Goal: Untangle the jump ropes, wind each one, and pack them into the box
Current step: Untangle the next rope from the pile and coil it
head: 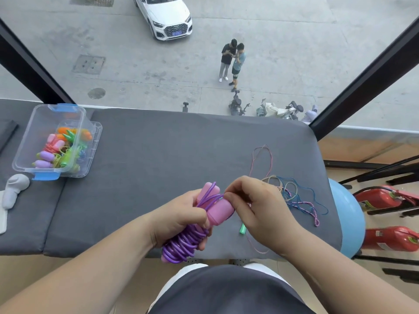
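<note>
Above the table (158, 166), the left hand (179, 214) grips the wound purple rope (183, 245); fingers (231, 196) of the right hand (260, 209) pinch its free end. Winding appears nearly done; next, secure that end.

Head view, steeply down, close.

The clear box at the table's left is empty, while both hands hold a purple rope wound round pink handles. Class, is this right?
No: the head view shows the clear box holds several wound ropes. The left hand and right hand do hold the purple rope wound round pink handles.
</note>
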Action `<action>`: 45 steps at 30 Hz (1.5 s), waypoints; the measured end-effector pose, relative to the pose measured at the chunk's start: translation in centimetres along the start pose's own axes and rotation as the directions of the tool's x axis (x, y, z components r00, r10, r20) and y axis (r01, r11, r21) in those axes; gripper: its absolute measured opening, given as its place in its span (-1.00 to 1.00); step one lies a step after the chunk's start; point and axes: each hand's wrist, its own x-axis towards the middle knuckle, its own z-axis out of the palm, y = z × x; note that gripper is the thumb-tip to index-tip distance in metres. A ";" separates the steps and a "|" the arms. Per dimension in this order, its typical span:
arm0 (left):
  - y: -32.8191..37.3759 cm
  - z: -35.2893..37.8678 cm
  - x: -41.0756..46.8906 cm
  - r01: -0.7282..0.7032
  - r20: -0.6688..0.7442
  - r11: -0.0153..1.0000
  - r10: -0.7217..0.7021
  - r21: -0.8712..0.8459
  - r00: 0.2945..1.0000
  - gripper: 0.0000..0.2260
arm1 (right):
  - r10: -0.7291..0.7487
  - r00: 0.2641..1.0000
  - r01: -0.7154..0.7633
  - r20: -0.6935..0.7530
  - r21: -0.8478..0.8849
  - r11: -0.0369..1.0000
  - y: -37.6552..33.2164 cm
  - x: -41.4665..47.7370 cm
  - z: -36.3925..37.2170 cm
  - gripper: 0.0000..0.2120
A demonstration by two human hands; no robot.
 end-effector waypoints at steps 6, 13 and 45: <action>0.3 0.0 -0.2 -0.036 -0.009 0.997 0.037 0.072 0.999 -0.65 | 0.347 0.890 -0.454 0.296 0.636 0.624 -0.1 1.0 -0.2 -0.93; -0.3 0.4 -0.2 -0.050 -0.222 0.975 0.099 0.217 0.970 -0.73 | 0.445 0.862 -0.505 0.243 0.494 0.708 -1.1 0.8 1.0 -0.94; 0.2 7.7 2.6 -0.156 -0.575 0.979 0.202 0.129 0.793 -0.54 | 0.314 0.785 -0.522 0.534 0.297 0.799 1.9 1.1 -2.5 -0.63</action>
